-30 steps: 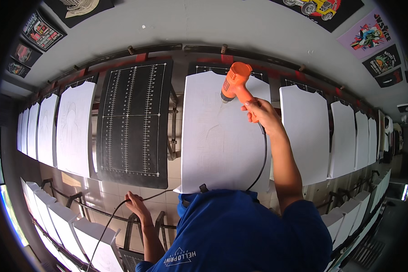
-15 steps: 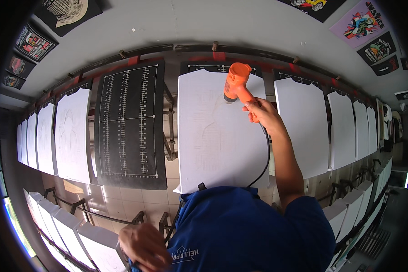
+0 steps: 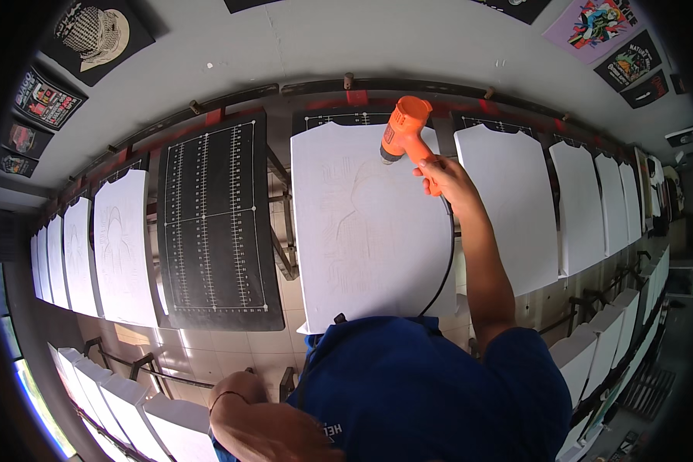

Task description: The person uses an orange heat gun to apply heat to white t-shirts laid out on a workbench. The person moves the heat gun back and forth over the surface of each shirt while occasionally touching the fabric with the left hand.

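My right hand point(image 3: 444, 182) is closed round the handle of an orange heat gun point(image 3: 406, 127). Its dark nozzle points down, tilted, at the upper part of a white T-shirt point(image 3: 408, 239) stretched over a black board. A faint line print shows on the shirt's left and middle. From the handle, a black cord point(image 3: 446, 269) curves down toward my blue shirt. My left hand point(image 3: 245, 383) is low at the left, beside my body, with a band at its wrist; the forearm is bent in front of me and the fingers are hidden.
To the left lies a bare black board point(image 3: 212, 223) with white ruler marks. More white shirts on boards point(image 3: 119, 246) point(image 3: 508, 208) stand in a row on both sides. A metal rail point(image 3: 408, 85) runs along the wall behind. Another row of white boards point(image 3: 177, 423) is at the lower left.
The heat gun has shifted slightly up and left in view, still over the shirt. My left forearm has swung up across my body, turning the hand away. The whole view has shifted slightly.
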`<state>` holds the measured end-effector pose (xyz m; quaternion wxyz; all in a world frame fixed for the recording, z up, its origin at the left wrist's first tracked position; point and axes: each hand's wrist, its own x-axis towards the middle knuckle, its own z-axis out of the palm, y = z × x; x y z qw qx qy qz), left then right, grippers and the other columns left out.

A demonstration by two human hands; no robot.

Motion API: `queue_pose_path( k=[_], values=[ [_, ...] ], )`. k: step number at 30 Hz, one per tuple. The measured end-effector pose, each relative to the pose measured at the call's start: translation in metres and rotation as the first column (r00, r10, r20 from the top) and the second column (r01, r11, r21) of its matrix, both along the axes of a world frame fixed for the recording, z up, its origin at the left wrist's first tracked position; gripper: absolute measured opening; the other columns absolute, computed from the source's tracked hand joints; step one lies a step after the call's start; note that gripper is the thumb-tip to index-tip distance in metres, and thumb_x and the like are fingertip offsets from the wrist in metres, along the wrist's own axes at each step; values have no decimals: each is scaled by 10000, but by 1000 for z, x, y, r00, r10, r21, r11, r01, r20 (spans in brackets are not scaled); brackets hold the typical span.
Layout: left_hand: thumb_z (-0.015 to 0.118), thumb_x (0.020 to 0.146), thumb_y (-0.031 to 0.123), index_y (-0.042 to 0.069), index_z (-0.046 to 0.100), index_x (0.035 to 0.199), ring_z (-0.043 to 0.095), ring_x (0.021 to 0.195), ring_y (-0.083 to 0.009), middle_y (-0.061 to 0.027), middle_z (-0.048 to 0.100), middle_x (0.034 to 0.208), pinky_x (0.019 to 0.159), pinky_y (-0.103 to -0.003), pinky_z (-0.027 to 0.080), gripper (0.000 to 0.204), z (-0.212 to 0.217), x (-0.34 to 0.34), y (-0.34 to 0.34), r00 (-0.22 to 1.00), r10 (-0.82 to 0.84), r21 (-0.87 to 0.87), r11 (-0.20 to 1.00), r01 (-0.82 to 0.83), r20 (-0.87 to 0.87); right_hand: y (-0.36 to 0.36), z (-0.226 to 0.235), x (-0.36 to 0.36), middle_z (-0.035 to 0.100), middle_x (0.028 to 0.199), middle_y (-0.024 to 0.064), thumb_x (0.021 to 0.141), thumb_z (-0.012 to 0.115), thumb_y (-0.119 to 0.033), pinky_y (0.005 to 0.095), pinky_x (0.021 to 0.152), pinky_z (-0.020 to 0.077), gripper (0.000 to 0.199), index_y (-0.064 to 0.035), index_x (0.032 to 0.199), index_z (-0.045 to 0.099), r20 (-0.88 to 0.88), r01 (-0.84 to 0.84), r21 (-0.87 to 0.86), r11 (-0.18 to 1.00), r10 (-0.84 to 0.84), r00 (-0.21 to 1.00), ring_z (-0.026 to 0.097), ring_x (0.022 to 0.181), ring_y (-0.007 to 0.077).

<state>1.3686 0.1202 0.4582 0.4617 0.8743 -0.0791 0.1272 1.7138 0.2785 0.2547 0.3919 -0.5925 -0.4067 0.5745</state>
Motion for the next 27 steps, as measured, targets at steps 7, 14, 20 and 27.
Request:
queue_pose_path(
  k=[7, 14, 20, 27],
  values=[
    [557, 873, 178, 114, 591, 739, 566, 592, -172, -28, 544, 664, 500, -306, 455, 152, -3, 4, 3, 999, 22, 49, 999, -23, 25, 3, -7, 0, 607, 870, 57, 896, 642, -283, 245, 553, 430, 350, 25, 1053, 589, -27, -43, 0, 999, 43, 999, 520, 628, 81],
    [560, 866, 185, 112, 600, 788, 565, 590, -153, -3, 553, 692, 494, -288, 459, 114, -3, 7, 3, 998, 47, 95, 994, -50, 36, -7, -11, 12, 607, 873, 43, 892, 648, -280, 239, 583, 453, 351, 15, 1071, 580, 42, 42, 35, 998, -44, 998, 524, 650, 77],
    [561, 871, 212, 112, 613, 842, 561, 588, -138, 9, 562, 726, 495, -275, 460, 116, -6, 11, 6, 998, 55, 63, 997, -54, -13, -16, -10, 23, 610, 869, 34, 903, 632, -297, 243, 564, 435, 330, 5, 1027, 586, 33, 38, 35, 999, -39, 999, 527, 649, 82],
    [568, 886, 238, 93, 617, 835, 551, 568, -158, -45, 528, 647, 520, -294, 457, 161, -4, 10, 5, 998, 29, 39, 999, -31, 47, -27, -2, 34, 625, 893, 61, 922, 608, -312, 237, 581, 444, 372, 15, 1098, 584, 69, -13, -35, 999, 16, 998, 515, 641, 74]
  ],
)
